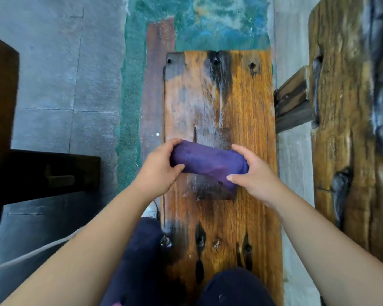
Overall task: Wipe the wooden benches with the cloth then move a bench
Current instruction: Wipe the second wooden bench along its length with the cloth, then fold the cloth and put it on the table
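Observation:
A worn orange-brown wooden bench (248,102) runs away from me down the middle of the view. A purple cloth (208,161), folded into a thick roll, lies across its middle. My left hand (158,167) grips the cloth's left end and my right hand (252,175) grips its right end, both pressing it onto the bench top. The wood just beyond the cloth shines wet. A second, rougher wooden bench (345,120) stands to the right.
A dark wooden piece of furniture (20,168) stands at the left over grey paving. Green painted ground (131,120) lies beyond and beside the bench. My dark trouser legs (139,261) straddle the near end. A pale cord (31,253) crosses the lower left floor.

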The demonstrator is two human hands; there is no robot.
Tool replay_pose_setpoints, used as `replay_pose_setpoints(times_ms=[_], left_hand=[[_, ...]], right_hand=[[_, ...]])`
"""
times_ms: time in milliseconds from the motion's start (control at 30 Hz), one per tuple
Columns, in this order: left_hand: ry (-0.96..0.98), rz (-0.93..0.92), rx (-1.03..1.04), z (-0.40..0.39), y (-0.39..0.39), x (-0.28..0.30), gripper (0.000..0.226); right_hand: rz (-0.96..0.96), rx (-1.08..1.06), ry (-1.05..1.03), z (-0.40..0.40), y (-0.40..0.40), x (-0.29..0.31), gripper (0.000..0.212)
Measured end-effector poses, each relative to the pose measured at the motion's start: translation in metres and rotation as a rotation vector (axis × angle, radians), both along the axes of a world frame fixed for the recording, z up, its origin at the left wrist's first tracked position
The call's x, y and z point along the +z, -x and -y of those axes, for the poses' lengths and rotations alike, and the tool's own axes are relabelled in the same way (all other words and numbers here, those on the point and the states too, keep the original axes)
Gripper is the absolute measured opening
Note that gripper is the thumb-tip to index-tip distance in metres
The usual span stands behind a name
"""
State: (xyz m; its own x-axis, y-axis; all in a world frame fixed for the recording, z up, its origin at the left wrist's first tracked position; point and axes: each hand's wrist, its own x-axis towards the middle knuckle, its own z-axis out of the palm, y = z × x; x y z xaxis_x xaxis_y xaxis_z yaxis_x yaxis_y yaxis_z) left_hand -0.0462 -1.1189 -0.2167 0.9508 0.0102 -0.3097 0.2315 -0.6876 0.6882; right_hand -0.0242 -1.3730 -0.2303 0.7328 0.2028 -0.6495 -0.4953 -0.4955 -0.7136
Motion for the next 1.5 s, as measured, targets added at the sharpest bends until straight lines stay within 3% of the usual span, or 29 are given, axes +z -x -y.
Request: replay_pose_setpoints(times_ms=[133,233,300,367,433,567,633,700,800,933,1033,1133,1267,1500], left_hand=[[-0.193,0.122,-0.071,-0.041,-0.011,0.057,0.040],[-0.170,0.182,-0.063,-0.082,-0.034,0.089,0.019],[-0.022,0.186,0.004,-0.111,-0.049,0.111,0.017],[0.251,0.118,0.099,-0.143,-0.068,0.141,0.021],[0.423,0.031,0.184,-0.172,-0.083,0.165,0.011],[0.592,0.010,0.404,-0.220,-0.100,0.195,0.012],[0.691,0.049,0.566,-0.240,-0.098,0.207,0.011],[0.762,0.075,0.696,-0.250,-0.095,0.213,0.007],[0.869,0.079,0.893,-0.268,-0.081,0.222,0.004],[0.911,0.106,1.111,-0.283,-0.056,0.237,0.003],[0.931,0.158,1.314,-0.292,-0.033,0.248,0.017],[0.971,0.206,1.494,-0.298,-0.008,0.256,0.024],[0.999,0.260,1.564,-0.321,0.017,0.255,0.028],[0.917,0.199,1.648,-0.392,0.037,0.235,0.019]], right_hand=[[0.339,0.246,0.370,-0.045,-0.021,0.062,0.048],[0.410,0.275,0.378,-0.079,-0.051,0.106,0.021],[0.296,0.270,0.271,-0.100,-0.076,0.133,0.016],[0.135,0.187,0.072,-0.126,-0.100,0.164,0.015],[0.046,0.023,-0.159,-0.157,-0.116,0.190,0.019],[-0.020,-0.264,-0.444,-0.230,-0.143,0.217,0.029],[-0.074,-0.282,-0.524,-0.268,-0.153,0.228,0.029],[-0.114,-0.276,-0.555,-0.295,-0.161,0.236,0.043],[-0.121,-0.201,-0.534,-0.328,-0.168,0.247,0.062],[-0.076,-0.009,-0.468,-0.371,-0.174,0.258,0.063],[-0.123,0.133,-0.501,-0.410,-0.175,0.267,0.073],[-0.112,0.306,-0.470,-0.449,-0.166,0.278,0.071],[-0.033,0.462,-0.441,-0.496,-0.155,0.276,0.054],[0.106,0.622,-0.314,-0.573,-0.143,0.253,0.053]])
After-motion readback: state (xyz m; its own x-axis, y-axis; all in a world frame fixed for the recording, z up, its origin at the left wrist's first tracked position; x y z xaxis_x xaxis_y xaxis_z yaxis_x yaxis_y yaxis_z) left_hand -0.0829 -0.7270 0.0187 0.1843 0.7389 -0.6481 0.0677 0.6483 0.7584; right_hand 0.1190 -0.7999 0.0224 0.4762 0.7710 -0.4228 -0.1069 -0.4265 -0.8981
